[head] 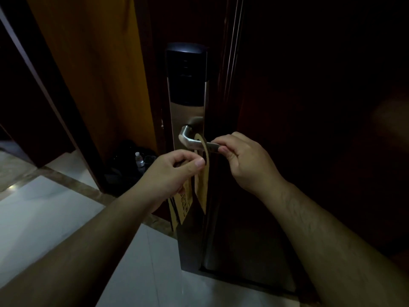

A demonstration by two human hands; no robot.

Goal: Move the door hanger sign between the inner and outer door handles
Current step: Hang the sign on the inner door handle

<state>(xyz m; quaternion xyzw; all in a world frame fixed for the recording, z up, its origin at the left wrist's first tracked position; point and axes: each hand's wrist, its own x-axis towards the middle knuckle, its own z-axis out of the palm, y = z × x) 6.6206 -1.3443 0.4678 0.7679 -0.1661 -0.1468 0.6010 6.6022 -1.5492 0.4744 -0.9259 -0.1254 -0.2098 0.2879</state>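
Note:
A tan cardboard door hanger sign (201,185) hangs with its hook looped over the silver lever handle (188,135) of a dark wooden door. My left hand (174,171) pinches the sign's left edge just below the hook between thumb and fingers. My right hand (245,158) grips the free end of the lever, fingers curled round it. A reflection of the sign shows in the polished lock plate (188,109). Only this one handle is visible.
A black card-reader panel (186,74) sits above the handle. The door stands ajar, its edge facing me. A dark bag with a water bottle (139,159) lies on the floor by the orange wall. Pale floor tiles (55,209) spread at left.

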